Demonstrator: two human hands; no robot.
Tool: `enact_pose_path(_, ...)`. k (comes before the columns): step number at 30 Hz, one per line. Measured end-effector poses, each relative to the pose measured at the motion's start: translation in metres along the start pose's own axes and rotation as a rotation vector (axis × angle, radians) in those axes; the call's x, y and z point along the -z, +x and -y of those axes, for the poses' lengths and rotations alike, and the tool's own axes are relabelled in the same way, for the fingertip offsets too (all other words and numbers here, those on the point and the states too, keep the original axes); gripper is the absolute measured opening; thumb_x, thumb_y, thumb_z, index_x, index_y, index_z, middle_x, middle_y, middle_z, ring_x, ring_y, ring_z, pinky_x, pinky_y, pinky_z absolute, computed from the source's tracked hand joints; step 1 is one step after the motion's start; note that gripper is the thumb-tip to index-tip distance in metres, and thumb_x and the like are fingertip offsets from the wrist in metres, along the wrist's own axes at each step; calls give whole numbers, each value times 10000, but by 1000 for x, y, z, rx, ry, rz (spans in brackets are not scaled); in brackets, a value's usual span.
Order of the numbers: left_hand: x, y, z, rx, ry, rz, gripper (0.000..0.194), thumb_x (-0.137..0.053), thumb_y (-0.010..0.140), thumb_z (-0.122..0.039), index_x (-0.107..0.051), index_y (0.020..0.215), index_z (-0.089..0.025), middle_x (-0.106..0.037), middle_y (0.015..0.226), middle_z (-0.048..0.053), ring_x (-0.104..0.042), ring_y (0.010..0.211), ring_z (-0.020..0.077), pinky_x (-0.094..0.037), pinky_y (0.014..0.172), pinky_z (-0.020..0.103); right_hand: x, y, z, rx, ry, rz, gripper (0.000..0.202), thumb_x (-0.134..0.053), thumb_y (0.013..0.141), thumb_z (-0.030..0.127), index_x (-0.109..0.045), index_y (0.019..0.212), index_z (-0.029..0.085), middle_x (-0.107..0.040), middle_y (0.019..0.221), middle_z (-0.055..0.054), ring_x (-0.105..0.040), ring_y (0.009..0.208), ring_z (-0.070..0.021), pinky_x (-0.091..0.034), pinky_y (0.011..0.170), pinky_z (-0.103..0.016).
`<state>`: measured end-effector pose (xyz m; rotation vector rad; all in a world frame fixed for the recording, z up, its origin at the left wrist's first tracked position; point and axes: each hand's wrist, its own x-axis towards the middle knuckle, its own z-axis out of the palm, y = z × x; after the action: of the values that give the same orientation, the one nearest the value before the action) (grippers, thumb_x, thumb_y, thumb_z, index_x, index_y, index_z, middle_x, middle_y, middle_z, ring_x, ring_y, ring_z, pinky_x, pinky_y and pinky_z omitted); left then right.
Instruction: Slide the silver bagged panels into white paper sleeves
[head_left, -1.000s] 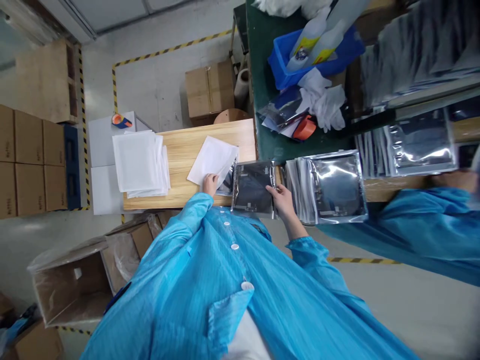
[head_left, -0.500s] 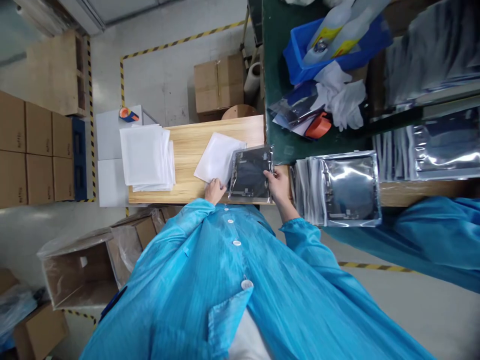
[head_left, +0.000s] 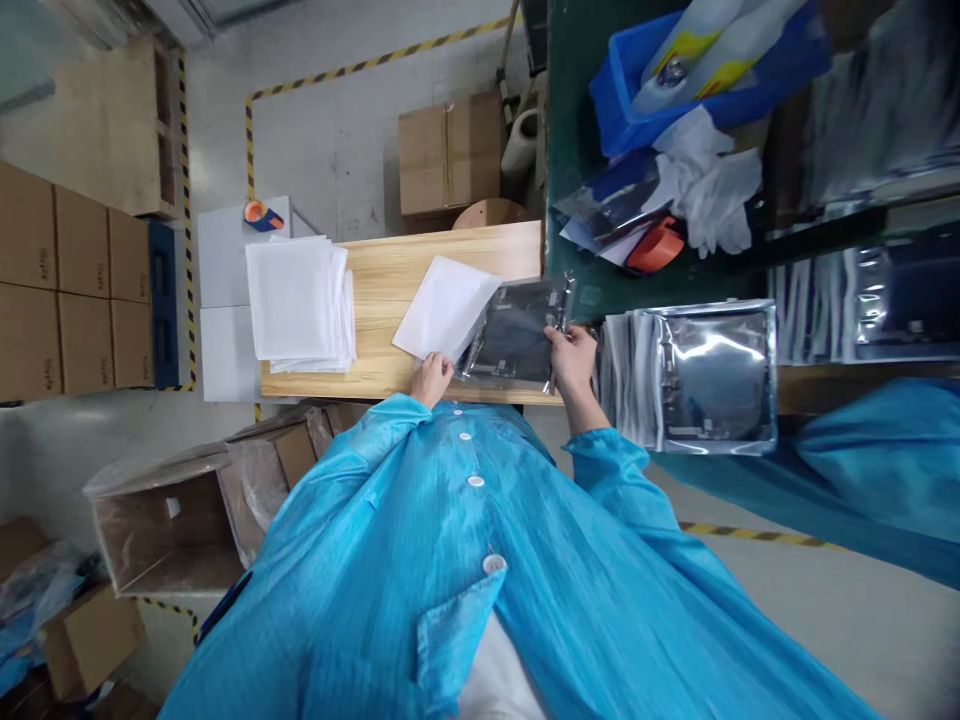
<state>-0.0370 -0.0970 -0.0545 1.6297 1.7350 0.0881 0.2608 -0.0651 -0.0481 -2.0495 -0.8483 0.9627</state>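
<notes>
My right hand (head_left: 572,358) is closed on the right edge of a dark flat panel (head_left: 517,335) in a clear plastic bag, thumb on top. The panel lies tilted on the wooden table, its left edge against a white sleeve (head_left: 445,308). With its fingers pinched together, my left hand (head_left: 433,379) holds the near edge of that sleeve. Whether the panel's left edge is inside the sleeve's mouth, I cannot tell. A stack of white sleeves (head_left: 294,300) lies at the table's left end. Right of my right hand stands a row of sleeved panels (head_left: 716,375), the front one shiny.
On the green bench (head_left: 574,210) are a blue bin (head_left: 619,95) with bottles, white gloves (head_left: 709,180) and an orange tape dispenser (head_left: 656,246). A co-worker's blue sleeve (head_left: 885,440) reaches in at right. Cardboard boxes (head_left: 450,150) stand beyond the wooden table (head_left: 367,330).
My right hand has moved slightly right with the bagged panel, which has turned a little and now sits more tilted. My left hand stays at the white sleeve's near edge. The whole view has shifted slightly.
</notes>
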Motion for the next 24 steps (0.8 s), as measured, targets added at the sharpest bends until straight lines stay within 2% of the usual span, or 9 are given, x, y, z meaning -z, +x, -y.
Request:
enact_pose_path(5, 3, -4, -4, -20, 25, 80, 153, -614, 1138, -256, -740, 1194, -189, -761, 1278, 141, -717, 1139, 235, -505, 983, 327, -26, 6, 12, -41, 29, -85, 335, -769, 914, 471, -580, 750, 249, -550, 692, 19, -492, 730, -192, -458, 743, -332)
enact_pose_path(11, 0, -3, -10, -12, 0, 122, 160, -618, 1126, -224, -751, 1192, -164, -781, 1233, 162, -728, 1140, 265, -505, 987, 352, -57, -17, 12, 3, 42, -176, 238, -691, 976, 440, -603, 857, 253, -691, 885, -57, -584, 868, -239, -534, 918, -391)
enact_pose_path(14, 1, -5, -13, -8, -39, 135, 124, -645, 1113, -228, -754, 1140, -174, -780, 1202, 158, -726, 1126, 278, -502, 994, 366, -67, -29, 9, -4, 76, -216, 210, -679, 991, 417, -609, 890, 247, -713, 958, -71, -619, 952, -247, -539, 1004, -406)
enact_pose_path(18, 3, -14, -19, -42, -112, 160, 79, -709, 1075, -238, -734, 1006, -208, -766, 1123, 111, -713, 1079, 257, -504, 1027, 362, -72, -37, 1, -13, 171, -222, 253, -721, 977, 441, -603, 859, 250, -669, 894, -32, -583, 929, -226, -551, 980, -382)
enact_pose_path(20, 5, -19, -20, 30, -327, 111, 160, -851, 978, -248, -696, 951, -222, -739, 1068, 67, -698, 1080, 227, -500, 1059, 336, -73, -38, -4, -52, 322, -182, 290, -778, 934, 467, -617, 854, 239, -643, 862, -5, -564, 903, -203, -552, 925, -346)
enact_pose_path(22, 9, -22, -21, 271, -743, -29, 373, -1002, 823, -271, -652, 944, -229, -700, 1020, 20, -685, 1091, 202, -496, 1087, 322, -74, -39, -8, -114, 487, -141, 352, -834, 880, 505, -614, 843, 233, -616, 825, 20, -557, 863, -179, -545, 858, -311)
enact_pose_path(24, 15, -22, -22, 523, -1120, -137, 471, -1041, 771, -359, -637, 977, -231, -686, 1003, 2, -694, 1092, 195, -511, 1084, 341, -75, -41, -9, -162, 592, -117, 419, -859, 844, 550, -580, 823, 239, -587, 779, 42, -555, 814, -161, -537, 801, -291)
